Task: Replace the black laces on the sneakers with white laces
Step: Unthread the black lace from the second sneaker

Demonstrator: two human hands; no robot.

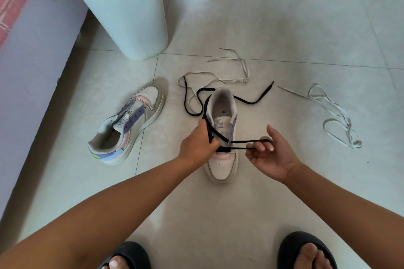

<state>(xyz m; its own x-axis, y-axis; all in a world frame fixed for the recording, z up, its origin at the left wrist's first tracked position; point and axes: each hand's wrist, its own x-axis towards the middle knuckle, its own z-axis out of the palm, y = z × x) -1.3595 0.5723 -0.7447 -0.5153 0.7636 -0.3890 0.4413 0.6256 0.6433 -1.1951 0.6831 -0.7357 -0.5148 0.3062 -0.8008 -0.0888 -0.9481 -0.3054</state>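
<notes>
A white sneaker [222,165] stands on the floor with its toe toward me, and a black lace [251,101] runs through its lowest eyelets. My left hand [196,144] grips the lace over the sneaker's left side. My right hand [270,155] pinches a loop of the same lace pulled out to the right. The lace's loose ends trail behind the shoe. A second sneaker [129,124] without a lace lies tipped at the left. One white lace [238,65] lies behind the shoes, another white lace [334,116] at the right.
A tall white bin [129,17] with a blue liner stands at the back left. A pale wall or bed side [32,72] runs along the left. My feet in black slippers [306,251] show at the bottom edge on the tiled floor.
</notes>
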